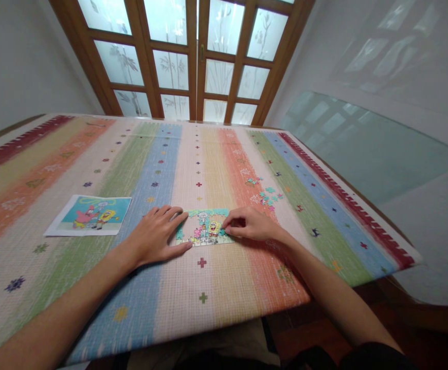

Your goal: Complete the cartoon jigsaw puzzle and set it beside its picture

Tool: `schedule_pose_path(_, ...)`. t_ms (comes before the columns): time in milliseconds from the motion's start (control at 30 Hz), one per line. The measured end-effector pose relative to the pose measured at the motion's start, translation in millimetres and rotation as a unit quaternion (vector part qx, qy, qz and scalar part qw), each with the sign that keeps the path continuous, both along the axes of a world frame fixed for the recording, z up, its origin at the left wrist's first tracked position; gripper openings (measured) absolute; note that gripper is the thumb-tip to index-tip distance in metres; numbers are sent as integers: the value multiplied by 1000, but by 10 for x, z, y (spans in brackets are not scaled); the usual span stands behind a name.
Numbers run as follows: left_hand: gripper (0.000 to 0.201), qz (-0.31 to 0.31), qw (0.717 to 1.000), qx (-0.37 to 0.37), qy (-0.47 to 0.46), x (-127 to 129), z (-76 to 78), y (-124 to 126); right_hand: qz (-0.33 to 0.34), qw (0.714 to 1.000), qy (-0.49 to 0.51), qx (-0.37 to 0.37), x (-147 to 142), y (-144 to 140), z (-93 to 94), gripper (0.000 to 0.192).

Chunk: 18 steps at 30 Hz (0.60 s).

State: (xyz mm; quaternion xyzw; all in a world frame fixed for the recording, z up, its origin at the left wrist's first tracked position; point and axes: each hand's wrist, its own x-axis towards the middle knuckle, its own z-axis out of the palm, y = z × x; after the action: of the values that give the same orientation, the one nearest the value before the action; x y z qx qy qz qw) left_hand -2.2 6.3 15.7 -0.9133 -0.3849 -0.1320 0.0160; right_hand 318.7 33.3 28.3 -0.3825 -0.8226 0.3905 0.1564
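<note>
Jigsaw (203, 227), only partly assembled, lies flat just below the centre of the frame, a small rectangle with a mostly filled top edge, cartoon figures joined in the middle and pale gaps toward its left side. The step in hand looks like fitting or pressing in a teal piece (222, 232) near the right edge; that move seems to call for a light pinch, knobs lined up with sockets, and steady pressure so neighbouring pieces don't lift. The right hand (253, 223) has thumb and index drawn together there (whether its grip holds the piece or merely presses it, I cannot tell). The left hand (158, 231) has a released grip, fingers spread and palm down, bracing the left edge. Loose pieces (270, 190), thin, knobbed and mostly teal with some pink, lie scattered right of centre. Toward the left of the frame rests a printed sheet (96, 213), smooth and white-bordered, showing cartoon figures. Beneath everything, a woven-looking striped cloth (181, 293) with small printed motifs covers the bench (10, 130); wooden doors (193, 61) with frosted, plant-patterned panes fill the top of the frame.
</note>
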Motion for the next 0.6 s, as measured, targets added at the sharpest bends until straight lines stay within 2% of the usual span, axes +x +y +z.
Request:
schedule_pose_path(300,68,-3,1000,17,23,1,-3,3,0,998,-8,62,-28,-3,-17,14)
schedule_pose_path(600,66,-3,1000,10,11,-6,-9,1,0,998,-16,66,-37,-6,-34,12)
